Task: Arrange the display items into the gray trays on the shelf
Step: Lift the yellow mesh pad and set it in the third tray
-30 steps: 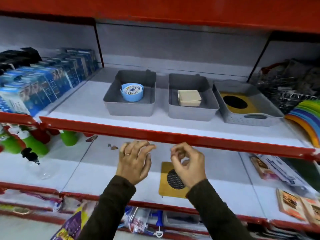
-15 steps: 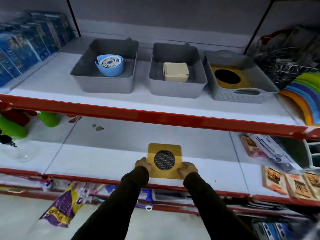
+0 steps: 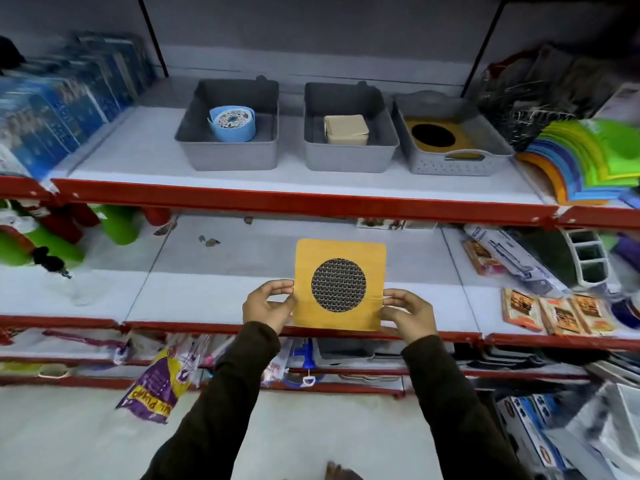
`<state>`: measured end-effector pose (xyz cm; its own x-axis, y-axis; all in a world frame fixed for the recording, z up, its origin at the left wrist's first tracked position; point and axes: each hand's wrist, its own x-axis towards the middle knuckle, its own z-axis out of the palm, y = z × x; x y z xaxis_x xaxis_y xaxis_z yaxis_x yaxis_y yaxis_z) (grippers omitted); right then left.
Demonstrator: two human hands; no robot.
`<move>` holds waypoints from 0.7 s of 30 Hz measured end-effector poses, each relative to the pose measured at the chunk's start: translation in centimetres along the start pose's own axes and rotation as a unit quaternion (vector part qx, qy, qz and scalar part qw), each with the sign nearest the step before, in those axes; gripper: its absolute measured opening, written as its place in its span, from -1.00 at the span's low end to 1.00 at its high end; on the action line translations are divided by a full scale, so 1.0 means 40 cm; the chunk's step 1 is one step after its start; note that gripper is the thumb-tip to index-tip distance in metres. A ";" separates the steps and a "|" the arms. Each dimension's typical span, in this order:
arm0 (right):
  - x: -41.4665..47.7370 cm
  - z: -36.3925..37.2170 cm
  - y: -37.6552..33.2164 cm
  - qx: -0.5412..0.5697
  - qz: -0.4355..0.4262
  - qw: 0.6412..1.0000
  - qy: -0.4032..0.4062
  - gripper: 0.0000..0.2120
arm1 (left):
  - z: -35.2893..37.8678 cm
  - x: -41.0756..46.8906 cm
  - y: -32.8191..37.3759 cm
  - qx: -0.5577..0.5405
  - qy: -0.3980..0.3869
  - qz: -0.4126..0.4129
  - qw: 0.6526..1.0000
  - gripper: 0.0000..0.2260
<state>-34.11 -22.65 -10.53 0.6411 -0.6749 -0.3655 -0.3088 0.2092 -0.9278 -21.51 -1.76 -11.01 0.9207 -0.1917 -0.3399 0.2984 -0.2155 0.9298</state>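
- A yellow square card (image 3: 339, 285) with a round black mesh centre is held above the lower shelf's (image 3: 207, 299) front edge
- Its left edge is pinched by the left hand (image 3: 268, 306), its right edge by the right hand (image 3: 408, 315)
- Three gray trays (image 3: 228, 157) are seen on the upper shelf; an identical card (image 3: 434, 136) lies in the rightmost

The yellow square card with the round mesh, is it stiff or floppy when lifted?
Probably fairly stiff: the yellow card stays flat though the left hand and right hand pinch only its lower corners. It looks thin, so likely light. The mesh circle may dent if pressed.
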 end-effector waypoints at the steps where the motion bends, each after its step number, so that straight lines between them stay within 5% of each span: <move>1: -0.019 -0.002 -0.025 0.004 -0.017 1.000 -0.001 -0.67 | -0.010 -0.016 0.025 -0.006 -0.002 0.020 1.000 -0.79; 11: -0.116 -0.017 -0.348 0.040 -0.192 0.981 -0.003 -0.68 | -0.038 -0.072 0.343 -0.028 -0.017 0.210 0.977 -0.80; 21: -0.027 -0.127 -0.478 0.049 -0.204 0.978 -0.007 -0.67 | 0.076 -0.059 0.513 0.066 -0.029 0.293 0.953 -0.67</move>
<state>-32.47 -29.50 8.00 0.7064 -0.7069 0.0369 0.0437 -0.0084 -0.9990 -18.34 -8.65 8.45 0.9026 -0.3690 0.2214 -0.3010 -0.1736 0.9377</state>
